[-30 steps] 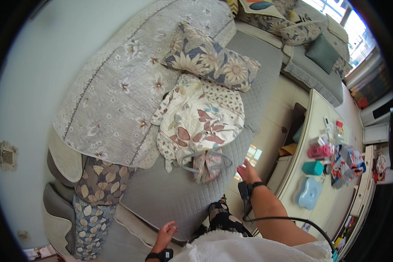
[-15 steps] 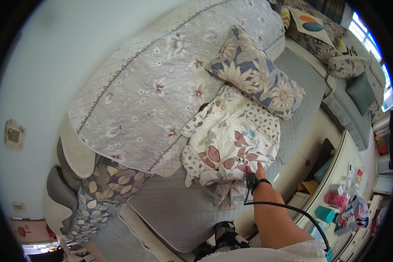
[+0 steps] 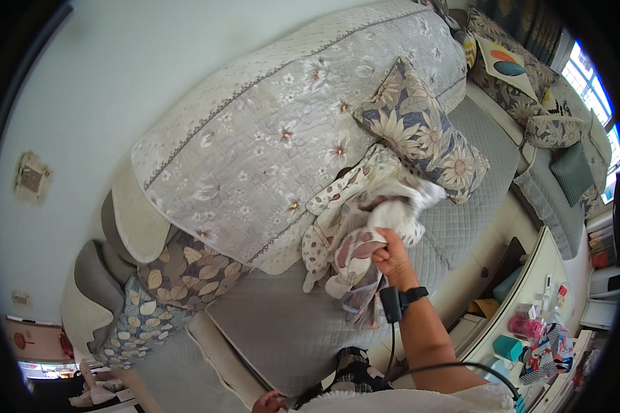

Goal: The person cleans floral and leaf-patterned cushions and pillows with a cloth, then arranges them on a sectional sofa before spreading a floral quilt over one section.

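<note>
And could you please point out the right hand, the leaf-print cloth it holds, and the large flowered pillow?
Right hand (image 3: 393, 259): head view, middle of the hand.
Leaf-print cloth (image 3: 355, 250): head view, bunched part just left of the hand.
Large flowered pillow (image 3: 427, 133): head view, middle of its upward-facing side.

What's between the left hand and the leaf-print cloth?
Grey quilted cover, seen in the head view, between the left hand at the lower edge and the leaf-print cloth.
</note>
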Demonstrator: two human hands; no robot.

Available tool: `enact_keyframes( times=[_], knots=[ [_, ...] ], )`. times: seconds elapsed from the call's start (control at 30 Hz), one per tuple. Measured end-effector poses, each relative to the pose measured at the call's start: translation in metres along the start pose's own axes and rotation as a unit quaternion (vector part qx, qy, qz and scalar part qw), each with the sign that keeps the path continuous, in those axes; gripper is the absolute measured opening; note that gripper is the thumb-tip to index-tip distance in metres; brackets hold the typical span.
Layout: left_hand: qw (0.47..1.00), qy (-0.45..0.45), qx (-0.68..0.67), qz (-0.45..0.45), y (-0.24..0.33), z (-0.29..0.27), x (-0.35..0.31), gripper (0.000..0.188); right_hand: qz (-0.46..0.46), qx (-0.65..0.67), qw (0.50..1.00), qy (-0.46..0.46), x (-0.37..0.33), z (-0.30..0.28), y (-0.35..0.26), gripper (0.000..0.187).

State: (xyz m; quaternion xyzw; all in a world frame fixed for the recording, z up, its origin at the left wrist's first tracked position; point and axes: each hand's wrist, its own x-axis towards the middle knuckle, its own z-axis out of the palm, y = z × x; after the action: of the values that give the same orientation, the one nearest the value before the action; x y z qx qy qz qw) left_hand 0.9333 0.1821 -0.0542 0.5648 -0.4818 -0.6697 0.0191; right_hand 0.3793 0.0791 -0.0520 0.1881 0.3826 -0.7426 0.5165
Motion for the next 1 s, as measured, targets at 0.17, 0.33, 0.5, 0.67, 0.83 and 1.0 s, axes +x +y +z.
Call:
enact_keyframes(
  times=[0.17, 0.33, 0.5, 0.67, 0.83, 1.0],
  knots=[
    [0.987, 0.044, -0.098, 0.120, 0.050, -0.023, 0.006, 0.072, 0.043, -0.493, 0.815, -0.302, -0.156, 0.143, 0.073, 0.040],
    [0.933, 0.029, 0.027, 0.358, 0.187, -0.032, -0.053, 0.054, 0.069, -0.509, 0.508, -0.691, -0.273, 0.168, 0.189, 0.019],
    [0.966, -0.136, 0.113, 0.187, 0.135, -0.122, -0.098, 0.051, 0.140, -0.541, 0.407, -0.722, -0.341, 0.155, 0.263, 0.022],
    [0.955, -0.193, 0.189, 0.119, 0.043, -0.204, -0.108, 0.054, 0.271, -0.608, 0.400, -0.630, -0.377, 0.156, 0.313, 0.022],
    [0.981, -0.173, -0.077, 0.031, 0.071, -0.204, -0.135, 0.066, 0.197, -0.596, 0.505, -0.593, -0.378, 0.112, 0.375, 0.026],
    [0.949, -0.289, 0.021, 0.123, 0.085, -0.172, -0.144, 0.064, 0.270, -0.620, 0.499, -0.542, -0.369, 0.102, 0.377, 0.018]
  ],
)
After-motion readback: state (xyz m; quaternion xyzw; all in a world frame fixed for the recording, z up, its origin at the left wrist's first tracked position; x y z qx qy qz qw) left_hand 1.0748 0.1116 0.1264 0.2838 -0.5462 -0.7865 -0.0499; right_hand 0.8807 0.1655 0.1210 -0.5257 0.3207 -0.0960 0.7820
